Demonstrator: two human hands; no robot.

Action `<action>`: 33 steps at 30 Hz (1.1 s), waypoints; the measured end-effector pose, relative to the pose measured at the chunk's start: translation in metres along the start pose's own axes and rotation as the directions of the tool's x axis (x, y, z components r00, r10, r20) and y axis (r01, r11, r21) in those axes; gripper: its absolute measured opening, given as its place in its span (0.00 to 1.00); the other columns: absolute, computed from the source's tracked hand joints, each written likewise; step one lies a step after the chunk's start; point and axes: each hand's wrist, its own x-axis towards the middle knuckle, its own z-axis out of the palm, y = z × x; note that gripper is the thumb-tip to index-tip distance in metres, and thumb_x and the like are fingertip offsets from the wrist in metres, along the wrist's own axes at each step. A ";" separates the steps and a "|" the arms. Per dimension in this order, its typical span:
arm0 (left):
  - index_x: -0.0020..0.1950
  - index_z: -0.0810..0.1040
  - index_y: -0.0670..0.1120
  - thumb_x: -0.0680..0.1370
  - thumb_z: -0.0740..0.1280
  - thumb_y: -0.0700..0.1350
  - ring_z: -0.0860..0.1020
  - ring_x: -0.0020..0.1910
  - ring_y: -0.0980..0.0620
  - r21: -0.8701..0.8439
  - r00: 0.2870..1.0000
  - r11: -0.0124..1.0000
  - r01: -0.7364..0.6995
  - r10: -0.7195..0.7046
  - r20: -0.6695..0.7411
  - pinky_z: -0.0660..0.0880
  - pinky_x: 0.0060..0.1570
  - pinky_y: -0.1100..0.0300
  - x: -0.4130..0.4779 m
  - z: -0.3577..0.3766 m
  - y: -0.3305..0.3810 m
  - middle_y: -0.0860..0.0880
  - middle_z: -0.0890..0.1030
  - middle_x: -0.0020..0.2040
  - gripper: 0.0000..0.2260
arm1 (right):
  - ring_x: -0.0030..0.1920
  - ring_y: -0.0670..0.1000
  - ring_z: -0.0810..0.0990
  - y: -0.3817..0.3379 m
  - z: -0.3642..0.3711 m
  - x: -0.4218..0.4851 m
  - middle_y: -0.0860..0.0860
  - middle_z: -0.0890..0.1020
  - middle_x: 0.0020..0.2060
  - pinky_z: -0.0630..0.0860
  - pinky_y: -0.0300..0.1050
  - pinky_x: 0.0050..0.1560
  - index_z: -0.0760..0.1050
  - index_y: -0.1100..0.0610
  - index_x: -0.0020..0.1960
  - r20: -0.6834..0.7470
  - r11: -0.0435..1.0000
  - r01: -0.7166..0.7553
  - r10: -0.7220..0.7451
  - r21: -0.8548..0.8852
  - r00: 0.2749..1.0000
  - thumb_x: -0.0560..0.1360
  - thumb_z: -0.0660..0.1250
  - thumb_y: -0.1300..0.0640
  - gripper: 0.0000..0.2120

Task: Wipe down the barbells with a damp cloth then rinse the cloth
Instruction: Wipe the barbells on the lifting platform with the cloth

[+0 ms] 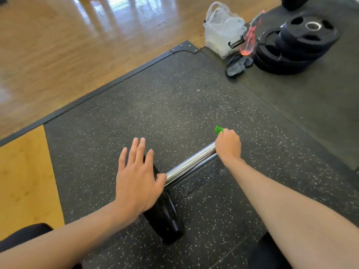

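You are in the middle of the wiping step, by my reading. Your right hand (228,145) is curled round the outer end of the barbell (189,165), which lies on the speckled mat (155,103), and it grips the green cloth (219,130) against the chrome, so only a corner of cloth shows past your knuckles. Your left hand (136,175) lies over the black plate (165,216) with its fingers straight and spread, holding nothing. I cannot tell how much of the bar is already wiped, because the chrome looks equally bright all along. The rinse is not yet done, and no sink or water shows. No brand or writing is readable on the plate, the stacked plates (297,45) or the red spray bottle (249,41).
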 end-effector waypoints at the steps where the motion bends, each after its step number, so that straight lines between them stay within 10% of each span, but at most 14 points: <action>1: 0.73 0.73 0.42 0.75 0.57 0.59 0.51 0.82 0.45 0.022 0.999 0.999 -0.039 0.039 0.000 0.51 0.79 0.42 0.000 0.001 0.000 0.41 0.59 0.81 0.32 | 0.62 0.59 0.75 -0.002 0.008 -0.011 0.62 0.76 0.66 0.74 0.52 0.60 0.77 0.65 0.63 -0.019 0.999 0.050 -0.050 -0.006 0.999 0.81 0.55 0.67 0.16; 3: 0.72 0.75 0.42 0.75 0.57 0.59 0.52 0.81 0.44 0.051 0.997 0.995 -0.082 0.081 0.009 0.52 0.78 0.42 -0.002 0.002 0.001 0.42 0.61 0.80 0.31 | 0.76 0.61 0.65 0.003 0.027 -0.039 0.62 0.70 0.74 0.58 0.55 0.79 0.71 0.66 0.72 -0.074 0.967 0.222 -0.232 -0.124 0.970 0.78 0.58 0.71 0.22; 8: 0.73 0.74 0.43 0.77 0.56 0.60 0.51 0.81 0.43 0.086 0.989 0.985 -0.149 0.147 0.028 0.52 0.78 0.42 0.000 0.003 0.001 0.41 0.61 0.80 0.31 | 0.77 0.61 0.63 0.025 0.021 -0.025 0.63 0.70 0.74 0.56 0.56 0.80 0.69 0.68 0.73 0.005 0.879 0.438 -0.445 -0.191 0.896 0.83 0.56 0.66 0.19; 11: 0.72 0.75 0.43 0.77 0.54 0.60 0.50 0.82 0.44 0.085 0.984 0.980 -0.178 0.176 0.032 0.53 0.78 0.42 0.005 0.002 -0.002 0.41 0.59 0.80 0.31 | 0.76 0.60 0.65 0.015 0.010 -0.002 0.63 0.69 0.75 0.59 0.52 0.78 0.73 0.67 0.67 0.025 0.974 0.226 -0.226 -0.016 0.974 0.85 0.51 0.65 0.17; 15: 0.69 0.78 0.44 0.76 0.55 0.61 0.50 0.82 0.44 0.075 0.983 0.981 -0.180 0.178 0.033 0.53 0.78 0.43 0.005 0.001 -0.003 0.42 0.59 0.80 0.30 | 0.49 0.53 0.73 -0.002 -0.001 -0.019 0.57 0.76 0.60 0.66 0.46 0.49 0.74 0.63 0.63 -0.056 0.973 -0.089 0.103 0.215 0.993 0.86 0.50 0.60 0.16; 23: 0.69 0.78 0.47 0.76 0.53 0.61 0.48 0.82 0.45 0.043 0.988 0.989 -0.143 0.140 0.063 0.52 0.79 0.45 0.007 -0.001 0.002 0.43 0.59 0.81 0.30 | 0.51 0.59 0.76 -0.009 -0.016 0.014 0.61 0.81 0.56 0.69 0.48 0.46 0.77 0.66 0.60 0.160 0.875 -0.421 0.392 0.239 0.906 0.85 0.54 0.54 0.18; 26: 0.71 0.77 0.47 0.76 0.53 0.61 0.48 0.82 0.45 0.036 0.988 0.990 -0.136 0.133 0.073 0.52 0.79 0.46 0.007 -0.002 0.001 0.43 0.59 0.81 0.30 | 0.54 0.56 0.76 -0.007 0.001 -0.021 0.58 0.79 0.61 0.71 0.46 0.52 0.75 0.63 0.64 -0.062 0.969 -0.157 0.172 0.193 0.983 0.85 0.53 0.63 0.14; 28: 0.70 0.77 0.47 0.76 0.53 0.61 0.49 0.82 0.45 0.028 0.988 0.990 -0.138 0.135 0.078 0.52 0.79 0.46 0.007 -0.003 0.001 0.43 0.60 0.80 0.30 | 0.75 0.59 0.67 -0.003 0.012 -0.049 0.56 0.71 0.73 0.63 0.48 0.75 0.70 0.62 0.71 -0.191 0.984 0.050 -0.017 0.168 0.981 0.81 0.53 0.70 0.21; 30: 0.69 0.77 0.46 0.76 0.53 0.61 0.50 0.82 0.44 0.018 0.987 0.990 -0.138 0.136 0.079 0.52 0.79 0.47 0.007 -0.002 0.000 0.43 0.61 0.80 0.30 | 0.82 0.56 0.49 -0.009 0.028 -0.067 0.55 0.59 0.80 0.44 0.51 0.80 0.62 0.61 0.79 -0.205 0.985 0.139 -0.115 0.107 0.972 0.79 0.52 0.75 0.29; 33: 0.68 0.78 0.46 0.76 0.54 0.61 0.52 0.81 0.44 0.002 0.989 0.992 -0.129 0.129 0.069 0.53 0.79 0.47 0.009 -0.003 -0.001 0.43 0.64 0.79 0.30 | 0.82 0.53 0.45 -0.024 0.047 -0.103 0.54 0.55 0.81 0.44 0.53 0.81 0.55 0.61 0.81 -0.158 0.960 0.275 -0.263 0.059 0.952 0.77 0.55 0.78 0.35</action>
